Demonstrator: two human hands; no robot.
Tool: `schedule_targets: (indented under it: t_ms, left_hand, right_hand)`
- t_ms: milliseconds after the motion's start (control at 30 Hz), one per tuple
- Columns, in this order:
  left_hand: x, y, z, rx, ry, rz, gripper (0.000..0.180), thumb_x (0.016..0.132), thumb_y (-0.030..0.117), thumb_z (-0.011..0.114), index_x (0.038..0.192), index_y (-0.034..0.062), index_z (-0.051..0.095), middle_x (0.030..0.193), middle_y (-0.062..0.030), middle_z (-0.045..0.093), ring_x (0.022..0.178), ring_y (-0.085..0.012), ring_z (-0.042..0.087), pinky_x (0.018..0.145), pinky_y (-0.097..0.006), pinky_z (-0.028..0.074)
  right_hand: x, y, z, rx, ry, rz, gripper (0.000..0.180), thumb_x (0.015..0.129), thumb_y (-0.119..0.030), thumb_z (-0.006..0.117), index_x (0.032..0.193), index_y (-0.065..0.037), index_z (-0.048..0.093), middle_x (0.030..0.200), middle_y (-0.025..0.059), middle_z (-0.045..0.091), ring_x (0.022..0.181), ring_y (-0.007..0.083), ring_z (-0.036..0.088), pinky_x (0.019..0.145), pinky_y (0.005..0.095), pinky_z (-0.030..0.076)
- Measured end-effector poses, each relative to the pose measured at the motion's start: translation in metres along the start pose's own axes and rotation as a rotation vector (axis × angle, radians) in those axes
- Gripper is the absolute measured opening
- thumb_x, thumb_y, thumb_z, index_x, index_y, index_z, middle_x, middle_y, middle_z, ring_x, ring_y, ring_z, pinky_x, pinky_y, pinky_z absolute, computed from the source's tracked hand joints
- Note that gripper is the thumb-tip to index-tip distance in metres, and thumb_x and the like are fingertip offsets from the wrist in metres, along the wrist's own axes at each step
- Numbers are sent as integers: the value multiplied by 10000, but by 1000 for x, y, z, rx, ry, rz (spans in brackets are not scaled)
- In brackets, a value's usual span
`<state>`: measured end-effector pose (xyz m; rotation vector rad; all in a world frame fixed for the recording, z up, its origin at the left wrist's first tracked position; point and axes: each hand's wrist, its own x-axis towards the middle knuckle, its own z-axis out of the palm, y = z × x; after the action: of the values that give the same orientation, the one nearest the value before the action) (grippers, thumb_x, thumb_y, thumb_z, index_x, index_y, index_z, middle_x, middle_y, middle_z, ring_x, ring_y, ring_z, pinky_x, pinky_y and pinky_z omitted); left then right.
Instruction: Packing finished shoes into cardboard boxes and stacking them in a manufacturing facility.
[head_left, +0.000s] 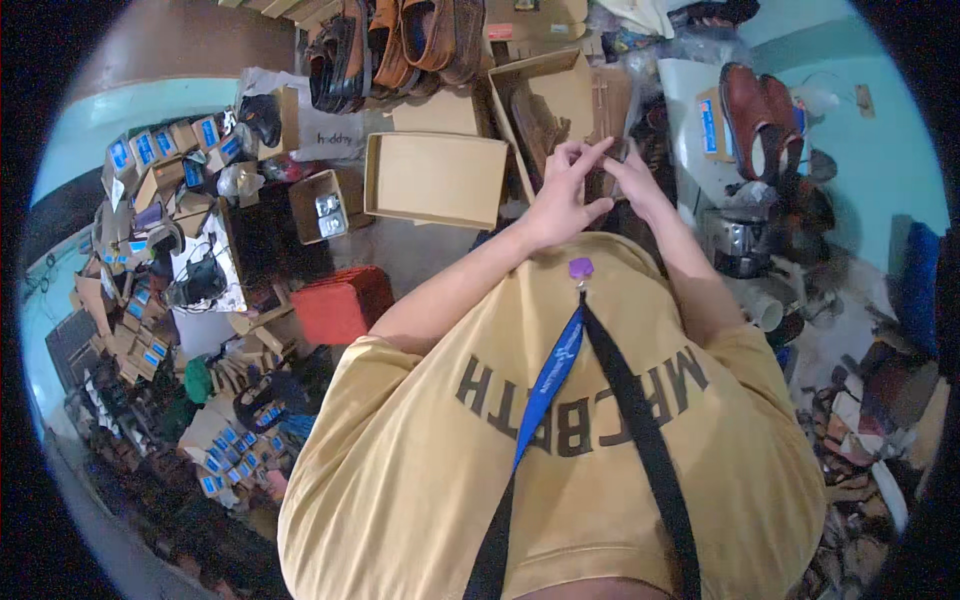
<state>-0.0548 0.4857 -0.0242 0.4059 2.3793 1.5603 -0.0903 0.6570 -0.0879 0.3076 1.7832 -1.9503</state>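
My left hand and my right hand meet in front of my chest, fingertips pinched together on a dark brown piece held between them; what it is stays unclear. Just beyond the hands stands an open cardboard shoe box with a brown shoe lying inside. To its left lies an empty shallow cardboard lid, open side up. My yellow shirt and a blue lanyard fill the lower part of the view.
A row of tan and brown shoes lines the top. A reddish-brown pair sits on a white box at the right, above a metal machine. A red crate, a small open box and several blue-labelled small boxes crowd the left.
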Motion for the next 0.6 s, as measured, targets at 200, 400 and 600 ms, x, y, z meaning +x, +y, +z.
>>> schedule_targets:
  t_ms: [200, 400, 600]
  left_hand:
    - [-21, -64, -25, -24, -74, -57, 558, 823, 216, 724, 1331, 109, 519, 1302, -184, 435, 1239, -331, 430, 1060, -398, 365]
    - [-94, -119, -71, 81, -44, -260, 456, 826, 215, 692, 1244, 74, 574, 1233, -201, 531, 1124, -387, 544, 986, -412, 442]
    - [-152, -161, -100, -395, 263, -688, 487, 846, 234, 678, 1258, 17, 537, 1147, -88, 609, 1010, -185, 599, 878, -335, 482]
  right_hand:
    - [61, 22, -6, -165, -18, 106, 556, 769, -195, 716, 1259, -23, 519, 1133, 131, 642, 1079, 210, 602, 936, 346, 456]
    - [116, 66, -12, -764, 18, 17, 722, 802, -211, 704, 1404, 24, 383, 1238, 195, 600, 1116, 257, 595, 950, 339, 455]
    - [120, 82, -3, -961, 69, -32, 814, 779, -250, 727, 1430, 39, 333, 1312, 263, 532, 1214, 352, 531, 1027, 373, 413]
